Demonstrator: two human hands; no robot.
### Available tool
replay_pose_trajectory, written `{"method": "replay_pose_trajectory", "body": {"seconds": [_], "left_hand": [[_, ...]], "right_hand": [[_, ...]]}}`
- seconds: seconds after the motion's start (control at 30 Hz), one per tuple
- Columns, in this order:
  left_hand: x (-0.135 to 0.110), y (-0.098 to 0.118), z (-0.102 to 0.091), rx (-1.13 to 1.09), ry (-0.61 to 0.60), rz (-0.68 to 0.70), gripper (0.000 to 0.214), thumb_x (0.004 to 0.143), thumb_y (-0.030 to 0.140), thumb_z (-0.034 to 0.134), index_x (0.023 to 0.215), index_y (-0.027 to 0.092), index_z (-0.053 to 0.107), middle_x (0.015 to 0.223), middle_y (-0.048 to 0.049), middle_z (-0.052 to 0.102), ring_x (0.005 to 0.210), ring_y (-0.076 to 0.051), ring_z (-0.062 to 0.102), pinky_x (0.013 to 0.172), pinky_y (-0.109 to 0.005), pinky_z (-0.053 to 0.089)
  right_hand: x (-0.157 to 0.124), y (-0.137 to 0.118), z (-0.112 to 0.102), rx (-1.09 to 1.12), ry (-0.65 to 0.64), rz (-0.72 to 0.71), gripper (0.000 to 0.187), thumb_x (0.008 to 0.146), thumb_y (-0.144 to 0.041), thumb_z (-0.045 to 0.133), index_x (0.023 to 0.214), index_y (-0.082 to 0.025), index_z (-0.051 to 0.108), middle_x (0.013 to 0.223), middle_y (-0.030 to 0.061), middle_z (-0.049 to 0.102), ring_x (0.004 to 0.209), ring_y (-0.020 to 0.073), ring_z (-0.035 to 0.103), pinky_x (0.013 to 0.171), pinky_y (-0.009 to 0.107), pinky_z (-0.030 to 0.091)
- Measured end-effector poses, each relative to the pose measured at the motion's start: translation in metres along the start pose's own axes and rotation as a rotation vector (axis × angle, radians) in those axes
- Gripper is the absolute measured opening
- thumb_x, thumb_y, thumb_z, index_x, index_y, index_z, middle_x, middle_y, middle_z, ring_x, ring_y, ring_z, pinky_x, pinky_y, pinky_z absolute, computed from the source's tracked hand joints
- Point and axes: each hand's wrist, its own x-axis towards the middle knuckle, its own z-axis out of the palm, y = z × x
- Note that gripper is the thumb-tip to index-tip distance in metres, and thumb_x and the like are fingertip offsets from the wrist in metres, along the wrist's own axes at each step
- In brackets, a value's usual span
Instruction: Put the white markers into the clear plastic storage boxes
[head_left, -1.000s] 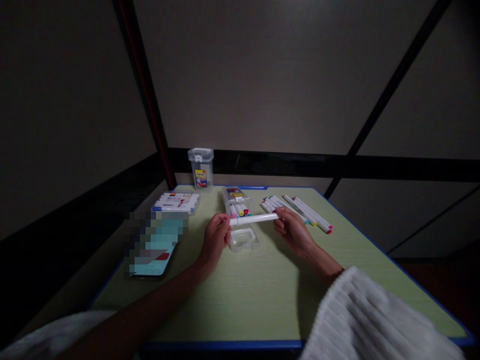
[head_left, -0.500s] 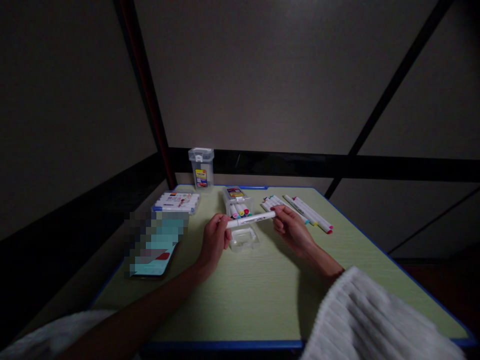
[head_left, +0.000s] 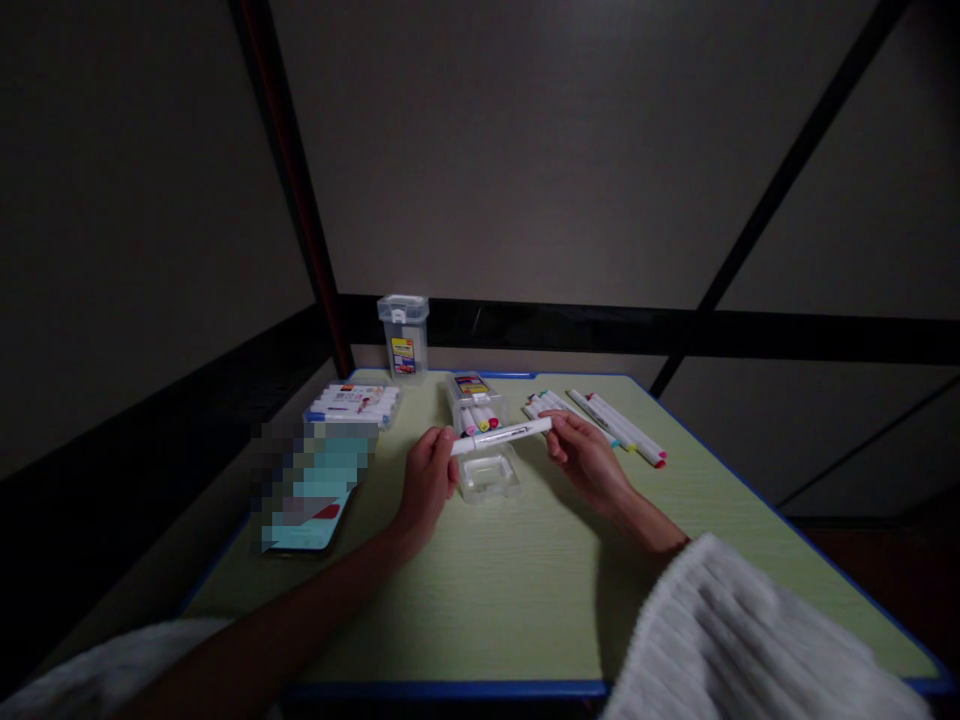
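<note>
A white marker pen (head_left: 502,436) is held up above the table, almost level, with dark print on its barrel. My left hand (head_left: 429,478) is closed on its left end, and my right hand (head_left: 585,455) pinches the right end. Behind the marker lies a clear plastic case (head_left: 477,402) with several colour-tipped markers inside. Its open lid (head_left: 490,475) rests on the table just below the marker. To the right, partly behind my right hand, are several loose white markers (head_left: 619,425) with coloured ends.
The green table (head_left: 465,610) has a blue edge. A tall clear box (head_left: 405,340) stands at the back left. In front of it lies a flat pack of white markers (head_left: 354,402), then a phone (head_left: 322,500), partly blurred out. A wall rises behind the table.
The printing on the marker's barrel has shifted, as though the marker turned slightly. Both hands stay in nearly the same place, still on its ends.
</note>
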Motion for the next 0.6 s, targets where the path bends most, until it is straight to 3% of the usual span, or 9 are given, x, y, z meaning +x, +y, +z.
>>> {"method": "replay_pose_trajectory", "body": {"seconds": [0.4,0.6], "left_hand": [[0.0026,-0.004,-0.0013,-0.005,0.009,0.013,0.026,0.077,0.035,0.042,0.059,0.018,0.041,0.035,0.0098,0.035,0.029,-0.004,0.028,0.029,-0.014,0.019],[0.0021,-0.005,-0.0013,-0.019,-0.003,0.026,0.026,0.078,0.038,0.042,0.061,0.018,0.04,0.036,0.0099,0.035,0.028,-0.003,0.027,0.028,-0.014,0.018]], "right_hand": [[0.0018,0.0046,-0.0018,-0.065,0.018,0.016,0.028,0.062,-0.04,0.069,0.069,-0.015,0.056,0.039,-0.007,0.044,0.037,0.0039,0.031,0.038,0.019,0.02],[0.0023,0.0058,-0.0024,-0.106,0.026,0.031,0.034,0.064,-0.044,0.066,0.056,-0.017,0.046,0.038,-0.0068,0.042,0.036,0.0039,0.03,0.038,0.019,0.019]]}}
